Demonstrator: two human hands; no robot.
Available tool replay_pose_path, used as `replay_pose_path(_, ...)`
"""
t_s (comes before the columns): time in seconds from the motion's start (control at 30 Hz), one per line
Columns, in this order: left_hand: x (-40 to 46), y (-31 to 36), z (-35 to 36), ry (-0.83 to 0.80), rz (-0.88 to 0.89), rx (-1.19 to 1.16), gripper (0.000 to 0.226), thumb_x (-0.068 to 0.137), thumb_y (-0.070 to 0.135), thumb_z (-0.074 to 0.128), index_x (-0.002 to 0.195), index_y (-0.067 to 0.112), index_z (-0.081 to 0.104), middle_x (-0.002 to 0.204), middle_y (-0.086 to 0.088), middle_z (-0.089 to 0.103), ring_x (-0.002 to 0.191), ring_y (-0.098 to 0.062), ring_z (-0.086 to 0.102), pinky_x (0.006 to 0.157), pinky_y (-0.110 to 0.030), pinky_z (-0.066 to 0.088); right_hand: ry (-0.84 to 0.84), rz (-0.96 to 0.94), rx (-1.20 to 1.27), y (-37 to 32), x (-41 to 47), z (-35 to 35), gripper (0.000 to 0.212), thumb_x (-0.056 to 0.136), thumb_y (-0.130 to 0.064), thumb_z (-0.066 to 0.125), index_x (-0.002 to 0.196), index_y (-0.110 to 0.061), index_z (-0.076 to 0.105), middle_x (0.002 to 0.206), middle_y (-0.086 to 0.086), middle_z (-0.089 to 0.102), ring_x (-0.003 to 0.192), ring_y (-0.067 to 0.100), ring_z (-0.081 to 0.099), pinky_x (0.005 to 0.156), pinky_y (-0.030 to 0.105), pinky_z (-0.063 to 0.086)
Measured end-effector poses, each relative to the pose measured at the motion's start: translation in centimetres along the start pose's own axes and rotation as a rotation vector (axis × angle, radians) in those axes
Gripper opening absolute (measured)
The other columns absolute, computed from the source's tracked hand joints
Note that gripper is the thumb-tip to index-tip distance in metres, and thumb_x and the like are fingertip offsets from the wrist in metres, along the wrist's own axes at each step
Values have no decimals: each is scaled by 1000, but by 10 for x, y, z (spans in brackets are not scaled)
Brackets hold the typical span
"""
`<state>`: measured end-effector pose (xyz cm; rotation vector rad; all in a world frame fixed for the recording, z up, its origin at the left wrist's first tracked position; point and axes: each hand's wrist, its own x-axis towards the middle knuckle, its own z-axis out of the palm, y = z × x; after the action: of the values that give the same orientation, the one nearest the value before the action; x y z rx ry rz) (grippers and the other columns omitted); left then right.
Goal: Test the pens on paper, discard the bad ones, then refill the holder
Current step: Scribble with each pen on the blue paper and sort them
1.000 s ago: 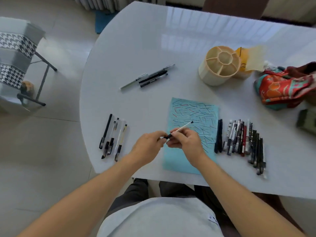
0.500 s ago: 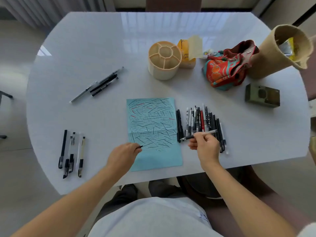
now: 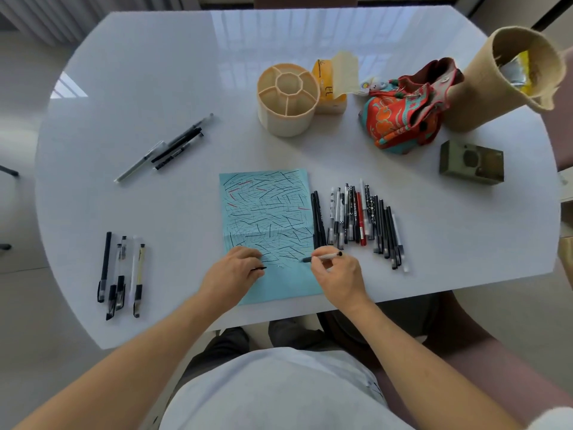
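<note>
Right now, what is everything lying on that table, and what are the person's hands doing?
Table: one, white.
Paper: one, light blue, scribbled, centre near edge.
Pen holder: one, beige, empty, behind the paper.
Pen row: many, mostly black, right of the paper.
Far pen group: several, far left.
Near pen group: about five, near left.
Pouch: one, red-orange.
Woven basket: one, tan, far right.
Box: one, olive.
Left hand: holds a dark cap.
Right hand: holds a pen on the paper.

Right hand (image 3: pixel 338 276) holds a pen (image 3: pixel 322 257) tip-down on the blue paper (image 3: pixel 266 212); left hand (image 3: pixel 231 271) rests there.
</note>
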<state>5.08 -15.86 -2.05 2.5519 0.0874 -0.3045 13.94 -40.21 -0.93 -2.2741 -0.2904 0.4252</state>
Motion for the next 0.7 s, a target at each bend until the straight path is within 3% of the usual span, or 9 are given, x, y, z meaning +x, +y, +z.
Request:
replay_pose_path(0.13,0,1,2,5,-24,-13,24,97,34,61,107,18,75,127,10,62,122,-14,51,96,-30,47,40,64,2,13,-2,-17,10,91,-25,63,86,-27,72,71,-11,70,64,7,67,61,31,59)
replay_pose_path(0.23,2,2,2,20,-48,-46,24,97,35,61,108,19,75,124,8,64,119,-15,53,98,-28,44,67,103,148,7,-4,-23,13,88,-34,60,84,-31,72,74,-11,71,66,11,69,58,29,58)
replay_pose_path(0.33,3,6,0,79,-78,-91,22,96,37,62,107,22,75,114,9,69,107,-15,59,90,-29,47,78,93,218,-2,-2,-22,14,85,-38,58,82,-35,71,77,-11,72,65,15,69,58,34,60)
replay_pose_path(0.5,3,13,-4,74,-136,-137,21,96,40,61,109,28,73,99,10,74,87,-14,66,75,-30,52,33,62,204,-5,1,-10,15,88,-39,59,85,-31,72,79,-11,71,65,17,69,59,38,61)
replay_pose_path(0.6,0,12,-3,53,-143,-138,21,97,37,60,110,26,72,101,8,72,90,-15,66,78,-29,50,14,13,128,-1,2,-7,13,90,-38,59,85,-33,70,74,-14,70,66,10,68,59,27,57)
replay_pose_path(0.7,-5,9,-1,-2,-172,-131,22,98,37,58,112,28,72,106,8,67,94,-14,64,81,-30,51,-19,-19,9,5,1,-7,13,94,-33,59,91,-29,71,74,-11,70,69,7,68,65,32,59)
